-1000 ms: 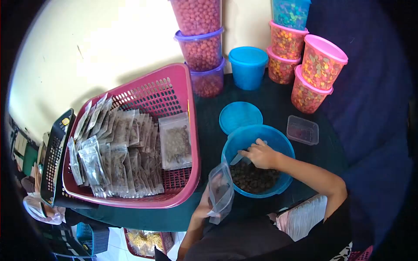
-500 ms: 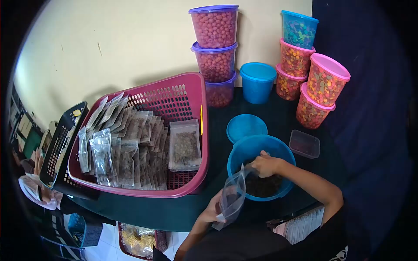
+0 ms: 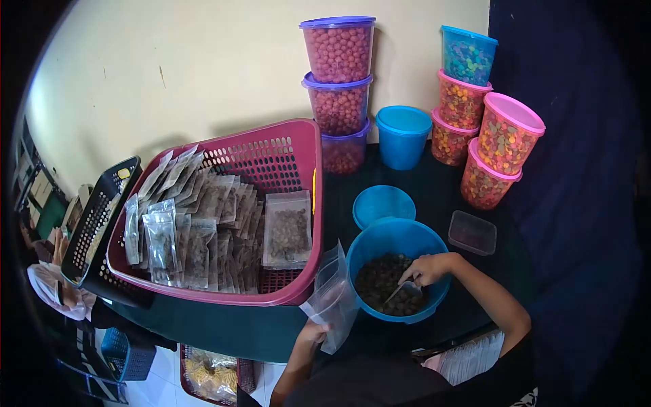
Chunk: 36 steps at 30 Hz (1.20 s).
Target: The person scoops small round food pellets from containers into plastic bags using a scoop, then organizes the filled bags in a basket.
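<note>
My left hand (image 3: 314, 332) grips a clear plastic pouch (image 3: 333, 302) by its lower part, just left of the blue bucket (image 3: 352, 261). Dark round pieces (image 3: 383, 278) lie inside that bucket. My right hand (image 3: 426, 270) is closed on a scoop (image 3: 405, 289), whose end rests among the pieces. Left of the pouch stands a maroon basket (image 3: 306, 224) with many filled pouches (image 3: 196, 251) upright in rows; one filled pouch (image 3: 287, 229) leans at its right side.
A blue lid (image 3: 384, 206) lies behind the bucket, a clear shallow container (image 3: 472, 233) to its right. Lidded tubs (image 3: 340, 105) are stacked at the back, others (image 3: 508, 136) at right. A black basket (image 3: 102, 217) and a person (image 3: 61, 288) are at far left.
My right hand has moved away from the pouch, down into the pieces with the scoop. My left hand and the pouch have shifted left, out from over the bucket. The view has tilted slightly.
</note>
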Each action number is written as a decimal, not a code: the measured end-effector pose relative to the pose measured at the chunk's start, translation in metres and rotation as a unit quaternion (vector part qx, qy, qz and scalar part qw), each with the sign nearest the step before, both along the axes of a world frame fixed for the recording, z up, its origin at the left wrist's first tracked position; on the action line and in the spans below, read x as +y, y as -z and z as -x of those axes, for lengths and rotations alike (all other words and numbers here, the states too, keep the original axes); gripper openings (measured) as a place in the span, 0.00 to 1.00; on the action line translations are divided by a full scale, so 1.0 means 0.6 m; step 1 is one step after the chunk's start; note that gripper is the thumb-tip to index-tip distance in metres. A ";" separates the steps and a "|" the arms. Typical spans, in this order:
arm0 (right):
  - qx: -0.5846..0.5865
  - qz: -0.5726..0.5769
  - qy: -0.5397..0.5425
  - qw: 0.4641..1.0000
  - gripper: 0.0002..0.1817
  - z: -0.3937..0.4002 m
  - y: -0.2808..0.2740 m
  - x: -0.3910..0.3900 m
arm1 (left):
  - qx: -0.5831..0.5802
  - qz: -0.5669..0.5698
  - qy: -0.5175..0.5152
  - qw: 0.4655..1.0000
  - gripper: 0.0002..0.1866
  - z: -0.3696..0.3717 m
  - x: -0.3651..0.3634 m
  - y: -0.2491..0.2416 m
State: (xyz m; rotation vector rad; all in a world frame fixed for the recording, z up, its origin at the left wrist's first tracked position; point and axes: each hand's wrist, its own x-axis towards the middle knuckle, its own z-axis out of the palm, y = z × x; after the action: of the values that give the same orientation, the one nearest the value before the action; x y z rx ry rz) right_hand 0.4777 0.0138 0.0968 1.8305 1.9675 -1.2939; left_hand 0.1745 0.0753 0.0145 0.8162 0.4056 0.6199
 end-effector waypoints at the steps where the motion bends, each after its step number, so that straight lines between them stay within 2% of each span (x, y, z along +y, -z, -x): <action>1: 0.006 0.012 0.009 1.000 0.26 0.000 0.001 0.000 | 0.034 0.024 0.014 0.999 0.46 0.007 0.000 0.000; 4: 0.049 0.058 0.044 0.996 0.24 -0.006 0.012 0.005 | -0.023 -0.042 0.020 0.999 0.47 -0.006 0.004 -0.017; 8: 0.113 0.050 0.087 0.988 0.22 -0.005 -0.009 0.007 | -0.015 -0.115 0.042 0.992 0.51 -0.011 -0.005 -0.046; 10: 0.161 0.001 0.123 0.979 0.20 -0.016 -0.007 0.008 | -0.030 -0.168 0.033 0.985 0.49 -0.012 -0.006 -0.032; 14: 0.155 -0.102 0.152 0.971 0.19 -0.012 -0.028 0.005 | -0.011 -0.154 -0.025 0.988 0.44 -0.011 -0.040 -0.057; 16: 0.159 -0.115 0.176 0.965 0.18 -0.011 -0.045 0.005 | 0.043 -0.158 -0.077 0.984 0.41 -0.014 -0.054 -0.068; 19: 0.109 -0.187 0.193 0.957 0.17 -0.012 -0.073 0.006 | 0.098 -0.191 -0.095 0.972 0.39 -0.015 -0.064 -0.073; 23: 0.144 -0.200 0.222 0.943 0.17 -0.019 -0.111 0.002 | 0.149 -0.257 -0.134 0.945 0.38 -0.009 -0.064 -0.050; 25: 0.171 -0.211 0.224 0.936 0.17 -0.016 -0.134 -0.004 | 0.215 -0.353 -0.145 0.899 0.37 -0.007 -0.069 -0.077; 26: 0.199 -0.222 0.226 0.927 0.17 -0.015 -0.146 -0.007 | 0.215 -0.352 -0.143 0.900 0.37 -0.007 -0.070 -0.087; 28: 0.197 -0.221 0.230 0.927 0.17 -0.015 -0.159 -0.011 | 0.288 -0.418 -0.144 0.850 0.38 -0.009 -0.072 -0.104; 31: 0.191 -0.202 0.176 0.944 0.17 -0.017 -0.172 -0.013 | 0.320 -0.447 -0.130 0.825 0.38 -0.015 -0.068 -0.125; 36: 0.085 -0.228 0.147 0.959 0.16 -0.003 -0.204 -0.014 | 0.302 -0.430 -0.140 0.839 0.37 -0.033 -0.063 -0.146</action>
State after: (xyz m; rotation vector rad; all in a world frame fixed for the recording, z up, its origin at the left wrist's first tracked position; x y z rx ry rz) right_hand 0.4795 0.0056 0.2190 2.3713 2.3063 -1.1711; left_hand 0.1943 0.0376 0.1019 1.8639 0.8585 0.8225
